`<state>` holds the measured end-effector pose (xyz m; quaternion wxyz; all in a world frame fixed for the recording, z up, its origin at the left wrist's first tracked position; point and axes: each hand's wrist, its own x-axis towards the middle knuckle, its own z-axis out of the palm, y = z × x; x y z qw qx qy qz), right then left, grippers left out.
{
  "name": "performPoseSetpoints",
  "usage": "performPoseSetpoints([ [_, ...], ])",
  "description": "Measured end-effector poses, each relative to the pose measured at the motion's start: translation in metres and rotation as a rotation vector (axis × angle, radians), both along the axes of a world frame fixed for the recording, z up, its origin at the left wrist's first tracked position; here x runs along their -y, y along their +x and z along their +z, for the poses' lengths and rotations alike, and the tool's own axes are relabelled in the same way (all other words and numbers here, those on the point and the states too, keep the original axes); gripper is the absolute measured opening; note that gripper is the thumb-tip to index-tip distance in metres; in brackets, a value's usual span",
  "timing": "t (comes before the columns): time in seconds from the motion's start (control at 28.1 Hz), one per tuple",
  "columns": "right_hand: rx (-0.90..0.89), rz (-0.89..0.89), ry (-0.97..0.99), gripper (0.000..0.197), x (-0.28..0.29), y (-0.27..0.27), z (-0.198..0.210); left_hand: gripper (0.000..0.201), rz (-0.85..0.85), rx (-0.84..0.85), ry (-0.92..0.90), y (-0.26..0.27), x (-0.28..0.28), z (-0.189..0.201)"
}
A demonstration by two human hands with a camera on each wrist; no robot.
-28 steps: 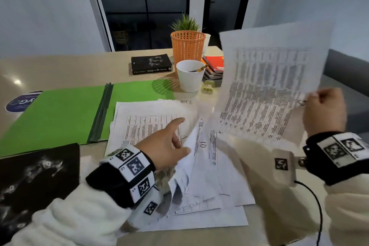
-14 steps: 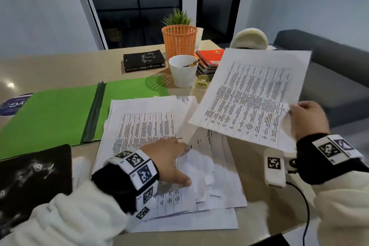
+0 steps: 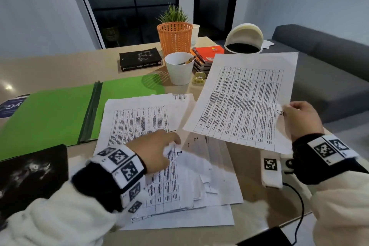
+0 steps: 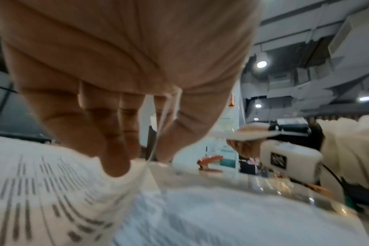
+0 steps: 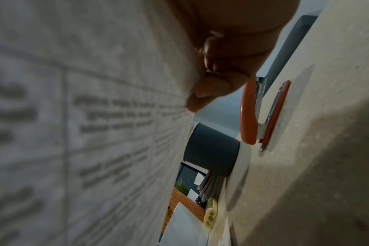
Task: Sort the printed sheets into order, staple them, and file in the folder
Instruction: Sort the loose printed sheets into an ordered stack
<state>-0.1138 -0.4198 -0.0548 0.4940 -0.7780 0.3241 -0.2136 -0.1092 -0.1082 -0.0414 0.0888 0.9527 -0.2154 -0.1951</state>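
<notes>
A loose pile of printed sheets (image 3: 139,124) lies on the table in front of me. My left hand (image 3: 168,145) reaches into it and pinches the lifted edges of a few sheets between thumb and fingers (image 4: 116,146); a sheet marked 2 shows just under it. My right hand (image 3: 290,111) pinches the right edge of one sheet (image 3: 245,102) marked 5 and holds it tilted above the table's right side. The open green folder (image 3: 56,116) lies flat to the left of the pile. An orange stapler (image 5: 261,114) stands on the table beyond the held sheet, which hides it in the head view.
At the back stand an orange basket (image 3: 174,39) with a plant, a white cup (image 3: 178,70) with a pencil, a black book (image 3: 139,59), spiral notebooks (image 3: 207,55) and a small yellow item (image 3: 198,78). A black object (image 3: 30,173) lies at front left. A grey sofa (image 3: 329,74) is at right.
My right hand has lowered the sheet from nearly upright to a flatter tilt. My left hand has dropped from a raised, open pose onto the pile and closed on sheet edges.
</notes>
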Motion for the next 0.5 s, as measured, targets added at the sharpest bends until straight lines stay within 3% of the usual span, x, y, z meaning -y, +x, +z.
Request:
performPoseSetpoints([
  [0.25, 0.019, -0.027, 0.029, 0.023, -0.001, 0.0, -0.001, 0.031, 0.156, 0.166, -0.109, 0.0, -0.029, 0.048],
  [0.39, 0.021, -0.025, 0.042, 0.024, -0.005, -0.001, -0.001, 0.018, 0.117, 0.123, -0.035, -0.008, -0.014, 0.031],
  [0.5, 0.027, -0.014, 0.059, 0.024, -0.007, -0.001, -0.002, 0.03, 0.029, 0.015, 0.059, -0.015, 0.004, 0.007],
])
